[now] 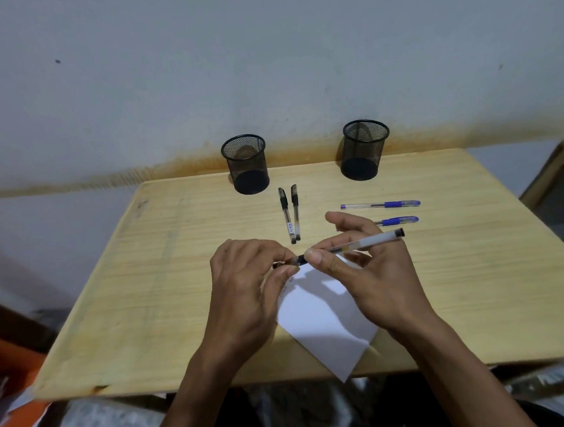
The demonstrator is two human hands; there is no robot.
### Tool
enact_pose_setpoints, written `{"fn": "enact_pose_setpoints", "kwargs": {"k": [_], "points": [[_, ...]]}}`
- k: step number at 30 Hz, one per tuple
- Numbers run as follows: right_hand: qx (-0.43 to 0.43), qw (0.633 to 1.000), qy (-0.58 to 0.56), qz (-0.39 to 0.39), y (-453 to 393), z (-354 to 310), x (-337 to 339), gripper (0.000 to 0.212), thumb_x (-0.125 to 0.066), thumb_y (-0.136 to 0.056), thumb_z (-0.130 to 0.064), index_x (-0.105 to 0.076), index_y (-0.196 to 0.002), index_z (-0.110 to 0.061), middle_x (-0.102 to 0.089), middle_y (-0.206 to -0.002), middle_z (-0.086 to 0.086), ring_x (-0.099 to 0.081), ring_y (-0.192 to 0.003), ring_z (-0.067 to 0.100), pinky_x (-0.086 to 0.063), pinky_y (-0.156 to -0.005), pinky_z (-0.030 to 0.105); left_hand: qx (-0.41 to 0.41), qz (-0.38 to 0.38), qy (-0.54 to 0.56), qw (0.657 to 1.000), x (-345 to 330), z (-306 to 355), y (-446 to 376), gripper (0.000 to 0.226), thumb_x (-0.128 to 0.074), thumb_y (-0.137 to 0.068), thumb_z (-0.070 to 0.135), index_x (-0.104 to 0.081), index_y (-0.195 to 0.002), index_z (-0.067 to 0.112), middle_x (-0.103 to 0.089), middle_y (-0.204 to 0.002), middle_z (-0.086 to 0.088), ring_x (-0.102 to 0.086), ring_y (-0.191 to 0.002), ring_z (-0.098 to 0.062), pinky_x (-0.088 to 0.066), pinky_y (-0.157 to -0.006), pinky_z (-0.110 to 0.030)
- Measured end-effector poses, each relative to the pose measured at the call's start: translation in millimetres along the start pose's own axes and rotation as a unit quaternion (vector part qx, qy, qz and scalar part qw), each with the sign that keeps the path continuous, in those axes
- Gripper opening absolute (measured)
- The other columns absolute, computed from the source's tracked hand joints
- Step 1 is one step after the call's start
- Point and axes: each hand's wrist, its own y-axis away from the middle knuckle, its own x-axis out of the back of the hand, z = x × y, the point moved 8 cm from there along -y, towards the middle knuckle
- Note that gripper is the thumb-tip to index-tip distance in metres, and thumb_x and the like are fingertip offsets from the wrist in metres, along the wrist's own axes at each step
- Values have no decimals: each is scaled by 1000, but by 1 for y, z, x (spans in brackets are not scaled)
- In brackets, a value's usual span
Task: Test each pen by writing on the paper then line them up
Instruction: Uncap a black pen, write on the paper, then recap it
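Above the white sheet of paper (326, 313) on the pale wooden desk (140, 288), the right hand (369, 267) grips a clear-barrelled black pen (358, 244) while the left hand (248, 281) pinches its black cap (285, 263). Capping or uncapping, I judge; next comes writing or lining up.

Nothing legible — the black pen's label (290, 227) and paper's (323, 310) scribbles (both blurred) defy reading.

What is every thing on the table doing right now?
left hand: pinches the cap end of the held pen
right hand: grips the held pen
held pen: lifted above the paper
paper: flat, scribbled on
two black pens: lying side by side
two blue pens: lying parallel
two mesh cups: upright, empty
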Motion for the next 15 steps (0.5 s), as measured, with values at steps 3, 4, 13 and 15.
{"fn": "enact_pose_setpoints", "kwargs": {"k": [3,4,13,15], "points": [[2,1000,-14,7,-1,-1,0,28,-81,-63,-49,-82,-81,-28,-66,-124,-22,-62,-113,-7,-52,-101,37,-5,5,-14,1000,1,5,-4,8,-61,-91,17,-68,-93,20,-63,-92,11,-51,-93,-11,-35,-95,-39],[0,1000,-20,13,0,-1,-1,29,-80,-62,-51,-82,-80,-28,-68,-119,-22,-64,-111,-3,-54,-99,43,-8,8,-15,1000,1,7,-5,7,-62,-90,15,-68,-91,18,-62,-90,9,-50,-91,-12,-35,-93,-39],[9,996,-88,-13,-6,-9,17,25,-87,-60,-35,-82,-79,-21,-80,-86,-5,-72,-79,3,-54,-73,18,-47,-16,-77,996,5,7,-10,9,-58,-93,23,-67,-92,22,-63,-92,13,-53,-93,-13,-35,-101,-60],[50,998,-36,-17,-8,-22,26,16,-88,-65,-31,-82,-77,-22,-79,-77,-7,-71,-72,3,-51,-68,14,-52,-34,-99,993,7,0,-13,10,-55,-95,28,-65,-94,24,-62,-94,15,-52,-95,-13,-35,-102,-60]]}}
